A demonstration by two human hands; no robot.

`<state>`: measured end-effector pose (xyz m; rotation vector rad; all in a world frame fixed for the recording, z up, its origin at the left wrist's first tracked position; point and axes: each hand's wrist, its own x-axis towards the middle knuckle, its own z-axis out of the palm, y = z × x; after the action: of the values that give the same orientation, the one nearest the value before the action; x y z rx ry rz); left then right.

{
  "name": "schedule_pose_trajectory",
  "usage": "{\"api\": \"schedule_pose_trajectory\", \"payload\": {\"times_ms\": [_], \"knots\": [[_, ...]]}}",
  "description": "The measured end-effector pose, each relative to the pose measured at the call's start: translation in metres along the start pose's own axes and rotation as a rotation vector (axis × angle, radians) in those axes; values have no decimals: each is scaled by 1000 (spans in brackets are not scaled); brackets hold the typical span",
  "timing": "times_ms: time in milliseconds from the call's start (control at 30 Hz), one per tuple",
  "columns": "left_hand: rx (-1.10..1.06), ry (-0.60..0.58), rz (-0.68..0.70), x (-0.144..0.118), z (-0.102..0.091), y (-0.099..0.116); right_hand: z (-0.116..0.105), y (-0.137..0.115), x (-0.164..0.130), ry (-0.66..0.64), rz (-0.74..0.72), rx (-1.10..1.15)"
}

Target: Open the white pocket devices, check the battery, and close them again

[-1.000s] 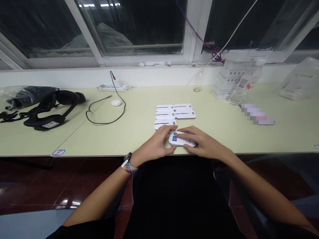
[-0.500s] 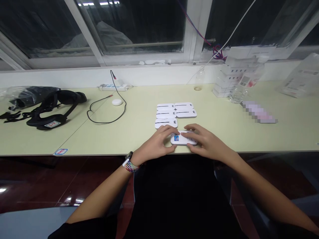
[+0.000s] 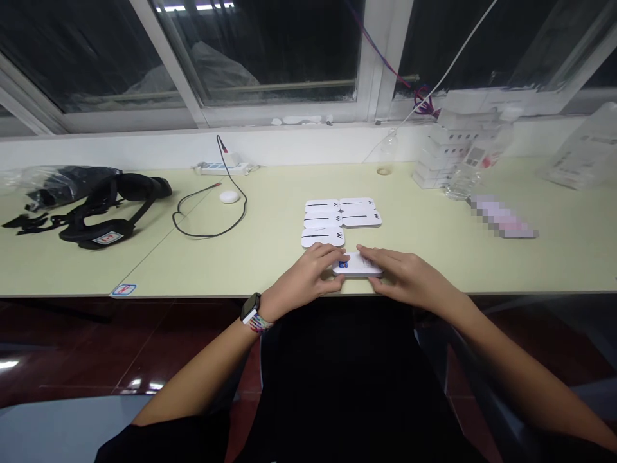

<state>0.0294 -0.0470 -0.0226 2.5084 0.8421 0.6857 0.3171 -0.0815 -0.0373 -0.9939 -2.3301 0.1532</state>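
Both hands close on a small white device, a flat, rounded-corner plastic slab with a blue sticker on its upper face, lying on the pale yellow-green desk close to its near edge. The left hand grips its left end, fingers curled over the top; the right hand covers its right end with fingers laid flat. Just beyond sit four matching white devices, smooth and glossy, each marked with a thin black line. Farther left a round white puck trails a looping black cable, near a padded black headset. A smartwatch and beaded bracelet circle the left wrist.
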Motion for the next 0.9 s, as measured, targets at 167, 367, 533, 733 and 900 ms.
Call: {"api": "schedule_pose_trajectory", "payload": {"times_ms": [167,367,533,733,900], "knots": [[111,24,6,-1,3,5,4,7,-2,25,57,44],[178,52,57,-2,7,1,2,6,-1,12,82,120],[118,73,125,-5,9,-8,2,8,-1,90,27,136],[29,48,97,-8,5,-8,3,15,-3,55,-69,244],[22,43,73,-8,3,-6,4,16,-4,91,-56,284]]}}
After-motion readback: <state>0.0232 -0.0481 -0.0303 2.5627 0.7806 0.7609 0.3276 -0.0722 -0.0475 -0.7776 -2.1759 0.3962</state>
